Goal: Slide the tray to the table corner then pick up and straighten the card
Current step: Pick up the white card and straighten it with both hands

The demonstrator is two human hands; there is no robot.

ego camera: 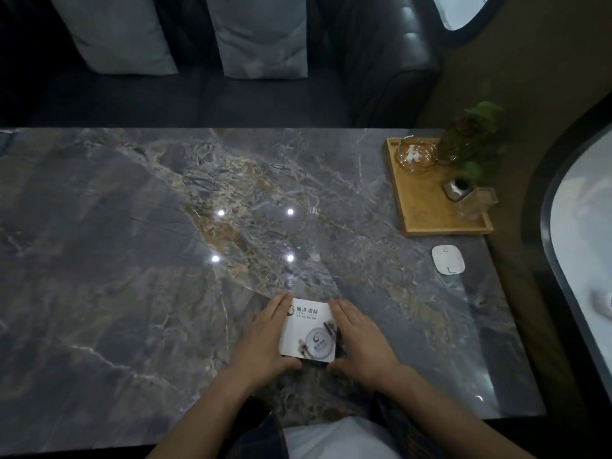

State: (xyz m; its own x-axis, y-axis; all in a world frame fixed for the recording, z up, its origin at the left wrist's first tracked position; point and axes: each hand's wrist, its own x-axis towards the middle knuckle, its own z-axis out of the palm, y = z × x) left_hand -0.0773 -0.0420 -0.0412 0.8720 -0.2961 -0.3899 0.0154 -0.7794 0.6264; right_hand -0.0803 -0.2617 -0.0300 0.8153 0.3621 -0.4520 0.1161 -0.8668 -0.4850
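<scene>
A white printed card [308, 329] sits near the front middle of the dark marble table [132, 226]. My left hand [265, 336] presses flat against the card's left edge and my right hand [359, 336] against its right edge, thumbs curled under its near edge. The card is held between both palms. A wooden tray [427, 207] rests at the table's far right corner, far from both hands. On it stand a glass bowl [415, 157], a potted plant [470, 140], a small dark holder [458, 190] and a clear glass [475, 202].
A white rounded pad [447, 260] lies on the table just in front of the tray. A dark sofa with two grey cushions [261, 34] runs along the far table edge. A wall borders the table's right side.
</scene>
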